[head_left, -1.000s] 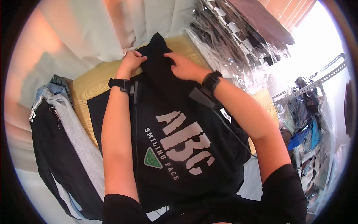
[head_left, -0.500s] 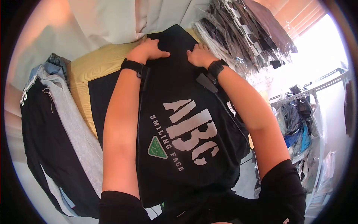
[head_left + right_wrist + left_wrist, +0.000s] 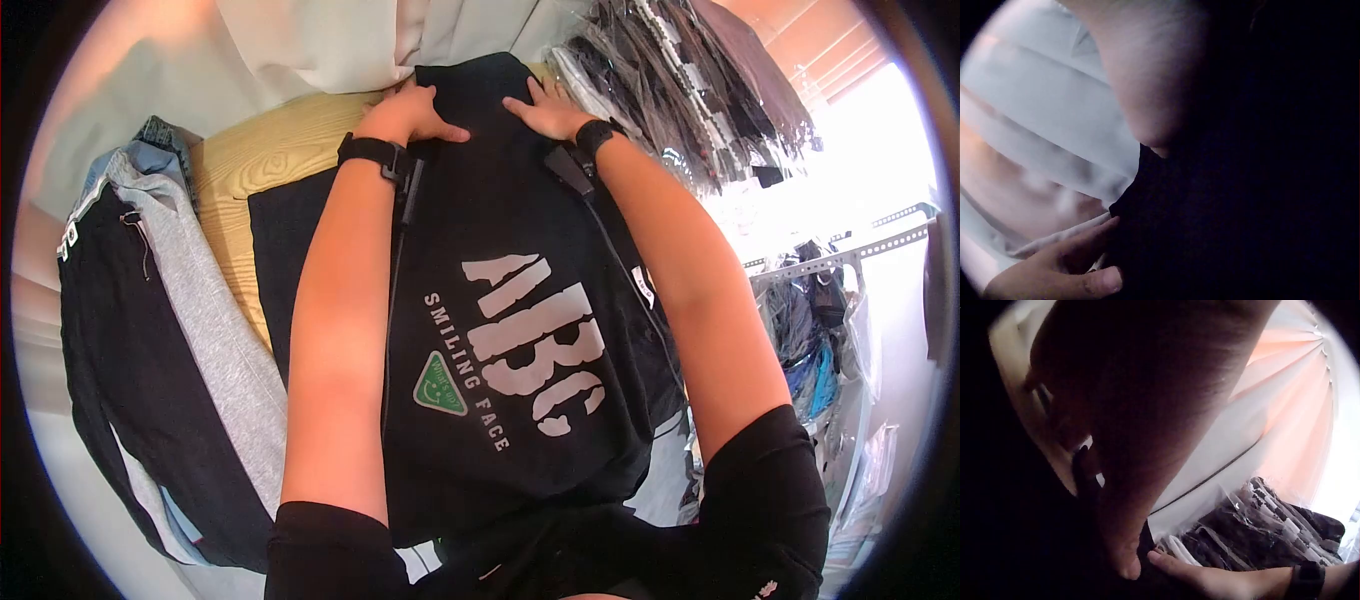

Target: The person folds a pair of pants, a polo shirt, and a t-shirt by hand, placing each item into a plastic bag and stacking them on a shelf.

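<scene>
A black shirt printed "ABC SMILING FACE" lies spread out, its sleeve reaching the far end. At the sleeve's left edge my left hand rests with fingers spread and thumb lying on the cloth. My right hand touches the sleeve's opposite edge, thumb and fingers extended. Between the hands the sleeve is flat. In the left wrist view the left thumb is over dark cloth, near the right thumb. The right wrist view is mostly dark cloth, hiding much of the right hand's fingers.
Grey and black trousers lie along the left of the wood-grain table. White curtains hang just behind it. Plastic-wrapped clothes are stacked at the back right, and a metal rack with bagged items stands at the right.
Both hands have moved farther out along the sleeve and apart. The sleeve's end, narrow and pointed at first, is now wider and flatter.
</scene>
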Motion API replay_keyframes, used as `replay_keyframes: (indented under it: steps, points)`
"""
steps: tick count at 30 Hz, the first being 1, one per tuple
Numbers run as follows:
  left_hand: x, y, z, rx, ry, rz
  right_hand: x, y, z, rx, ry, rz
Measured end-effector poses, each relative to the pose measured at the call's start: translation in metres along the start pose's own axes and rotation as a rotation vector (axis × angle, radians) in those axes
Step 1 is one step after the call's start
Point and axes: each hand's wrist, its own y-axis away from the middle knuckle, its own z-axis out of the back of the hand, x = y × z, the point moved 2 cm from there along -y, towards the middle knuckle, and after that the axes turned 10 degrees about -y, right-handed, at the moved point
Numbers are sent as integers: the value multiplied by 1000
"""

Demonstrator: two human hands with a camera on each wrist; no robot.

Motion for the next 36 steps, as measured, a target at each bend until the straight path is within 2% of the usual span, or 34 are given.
replay_keyframes:
  steps: [5,7,8,10,11,13,14,16,19,20,24,28,31,32,33,35,36]
  points:
    - [1,-1,0,-21,-6,-13,-7,-4,-1,-26,6,31]
    - [4,-3,-3,-45,-8,-5,-5,-7,-2,-232,64,398]
    - [5,-6,-2,-30,-15,-16,-5,-9,-4,-232,58,396]
    - [5,-5,-2,-12,-25,-25,-3,-12,-9,-193,70,506]
    - [4,-2,0,-21,-8,-18,-3,-14,-9,-192,66,506]
    - [3,2,5,-33,4,-4,-6,-29,-10,-81,-44,323]
    - [2,4,6,-24,30,-6,-5,-38,-11,-76,-48,328]
    - [3,6,5,-4,49,0,-9,-58,-19,-41,119,256]
    - [5,1,3,-44,35,-13,-30,-103,-33,-24,218,320]
    - [6,-3,1,-34,58,-13,-5,-67,-13,-67,59,153]
    - [2,3,5,-19,50,0,10,-52,-3,-126,72,47]
    - [0,2,3,-47,26,-21,17,-49,5,-103,50,-8]
    - [-1,4,12,-17,-23,13,20,-46,3,-116,57,-44]
    - [0,2,11,0,-6,1,18,-40,0,-250,-4,25]
    - [0,1,10,19,14,-12,16,-42,6,-250,-2,25]
    - [-1,9,12,27,62,-14,19,-28,24,-67,-65,206]
    - [-4,12,15,27,104,-23,17,-18,25,-69,-73,183]
